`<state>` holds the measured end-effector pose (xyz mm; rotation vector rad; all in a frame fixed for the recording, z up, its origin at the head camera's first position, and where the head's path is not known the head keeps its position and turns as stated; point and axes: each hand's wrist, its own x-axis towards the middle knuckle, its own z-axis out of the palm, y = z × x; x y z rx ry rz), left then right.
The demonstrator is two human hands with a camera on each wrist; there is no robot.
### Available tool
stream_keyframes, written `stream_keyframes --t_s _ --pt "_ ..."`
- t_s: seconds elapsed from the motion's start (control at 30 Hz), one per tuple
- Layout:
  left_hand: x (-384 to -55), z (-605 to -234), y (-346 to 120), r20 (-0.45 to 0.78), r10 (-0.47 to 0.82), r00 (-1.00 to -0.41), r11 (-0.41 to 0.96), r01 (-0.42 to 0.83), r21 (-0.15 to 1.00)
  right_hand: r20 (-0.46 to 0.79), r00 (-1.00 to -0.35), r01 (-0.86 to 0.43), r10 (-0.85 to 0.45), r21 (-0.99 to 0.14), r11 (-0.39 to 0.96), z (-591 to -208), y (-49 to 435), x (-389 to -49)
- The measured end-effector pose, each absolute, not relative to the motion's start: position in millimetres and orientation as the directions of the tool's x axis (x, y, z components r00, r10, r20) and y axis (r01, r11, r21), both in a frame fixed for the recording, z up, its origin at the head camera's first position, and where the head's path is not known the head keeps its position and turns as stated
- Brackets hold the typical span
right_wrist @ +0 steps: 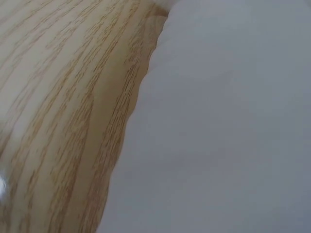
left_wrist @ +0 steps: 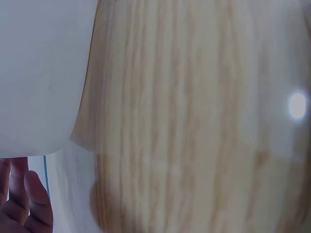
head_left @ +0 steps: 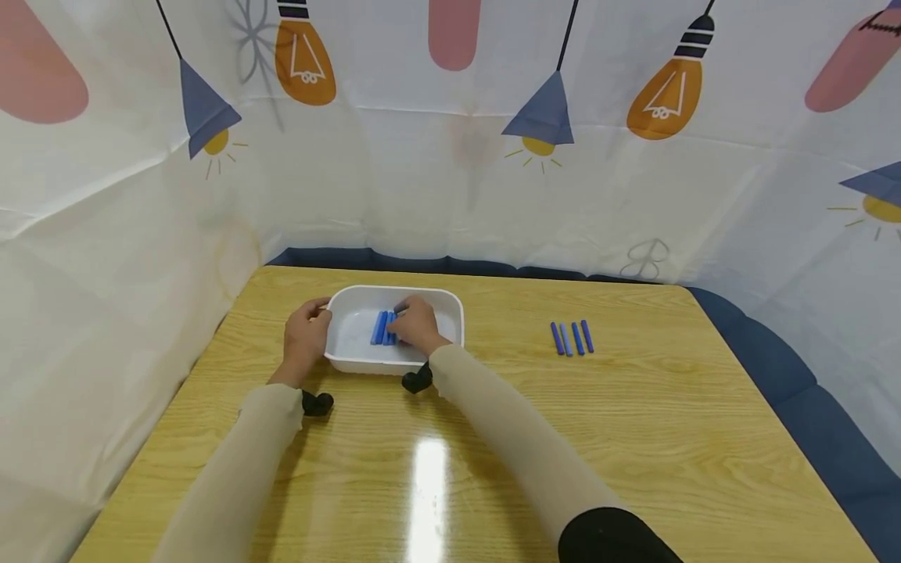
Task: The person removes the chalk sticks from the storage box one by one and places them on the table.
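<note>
A white plastic tray (head_left: 352,361) stands on the table left of the middle in the head view. Several short blue sticks (head_left: 381,328) lie side by side in it. My right hand (head_left: 420,324) reaches into the tray, its fingertips pinching at the rightmost stick and partly covering it. At the tray's left end, my left hand (head_left: 306,336) holds the rim; its fingers (left_wrist: 36,189) show by the tray's corner in the left wrist view. In the right wrist view the tray's outer wall (right_wrist: 209,126) fills most of the picture and hides the right hand.
Several more blue sticks (head_left: 578,338) lie in a row on the wooden table (head_left: 493,438), right of the tray. A white cloth (head_left: 436,180) printed with lamps hangs behind and at the left. Dark blue padding (head_left: 781,375) borders the table's back and right.
</note>
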<state>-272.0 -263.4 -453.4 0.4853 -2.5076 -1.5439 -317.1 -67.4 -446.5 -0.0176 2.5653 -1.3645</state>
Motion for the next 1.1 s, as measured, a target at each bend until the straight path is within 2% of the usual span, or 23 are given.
stream_keyframes --t_s 0.6,1.1 --pt "-271.3 -454.0 -261.6 -0.050 -0.349 -0.936 0.410 -0.200 0.890 -0.221 -0.966 0.105 -0.136 -0.811 0.575 -448.4 -67.3 -319.2" --pt "-273.9 -456.0 -264.4 -0.063 -0.352 -0.934 0.396 -0.209 0.894 -0.320 -0.941 0.217 -0.106 -0.816 0.536 -448.4 -68.5 -325.3"
